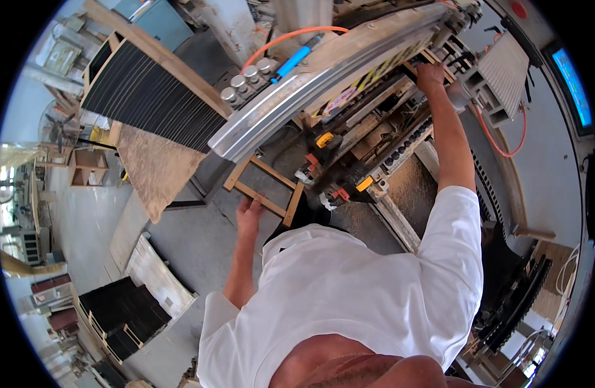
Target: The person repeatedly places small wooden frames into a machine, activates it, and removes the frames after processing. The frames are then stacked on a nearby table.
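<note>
Head view: my left hand, fingers curled on wooden frame at ten o'clock from my shirt; one-sided hold could let it tip into red-tipped clamp. Right hand, one o'clock, inside machine (I can't tell finger closure); moving parts could pinch.

"Where's the wooden frame?"
"In the left hand, just left of the woodworking machine's near end."
"And the right hand?"
"At the machine's far end, left of the screen."
"The stacked slats?"
"Beyond the frame, left of the machine."
</note>
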Demonstrator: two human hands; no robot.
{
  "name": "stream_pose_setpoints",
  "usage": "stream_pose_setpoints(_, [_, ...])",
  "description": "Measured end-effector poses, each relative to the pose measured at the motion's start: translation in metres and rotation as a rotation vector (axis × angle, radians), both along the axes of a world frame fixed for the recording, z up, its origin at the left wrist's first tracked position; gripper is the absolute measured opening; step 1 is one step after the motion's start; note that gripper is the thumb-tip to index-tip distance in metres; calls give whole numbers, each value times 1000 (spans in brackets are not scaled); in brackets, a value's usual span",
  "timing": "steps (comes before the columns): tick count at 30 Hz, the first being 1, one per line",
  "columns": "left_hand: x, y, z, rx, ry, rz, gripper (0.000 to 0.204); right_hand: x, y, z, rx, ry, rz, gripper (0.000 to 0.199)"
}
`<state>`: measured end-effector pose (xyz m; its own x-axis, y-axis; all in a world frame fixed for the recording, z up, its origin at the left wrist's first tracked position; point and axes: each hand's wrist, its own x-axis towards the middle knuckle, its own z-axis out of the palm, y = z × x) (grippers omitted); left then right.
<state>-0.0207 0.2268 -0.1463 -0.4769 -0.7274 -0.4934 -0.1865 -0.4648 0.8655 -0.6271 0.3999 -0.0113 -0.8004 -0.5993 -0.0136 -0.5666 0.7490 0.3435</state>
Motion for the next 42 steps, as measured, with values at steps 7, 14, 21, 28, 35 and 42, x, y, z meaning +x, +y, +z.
stream_pose_setpoints(7, [43, -58, 142, -351, 261, 1, 28, -8, 19, -3, 184, 168, -31, 22])
stream_pose_setpoints(14, [92, -169, 293, -610, 580, 240, 38, 99, -7, 54, -535, 233, 179, 24])
stream_pose_setpoints(21, [80, -400, 363, -468, 806, 187, 23, 298, -21, 55, -1150, -178, 284, 11])
stream_pose_setpoints(28, [-12, -523, 355, -420, 508, -15, 29, 410, -3, -46, -1129, -454, 16, 17])
stream_pose_setpoints(35, [-13, -459, 356, -812, 247, 217, 56, 487, 15, -93, -1107, -448, -221, 14])
stream_pose_setpoints(42, [-12, -384, 330, -1349, 260, 275, 34, 513, 25, -92, -1007, -483, -320, 17])
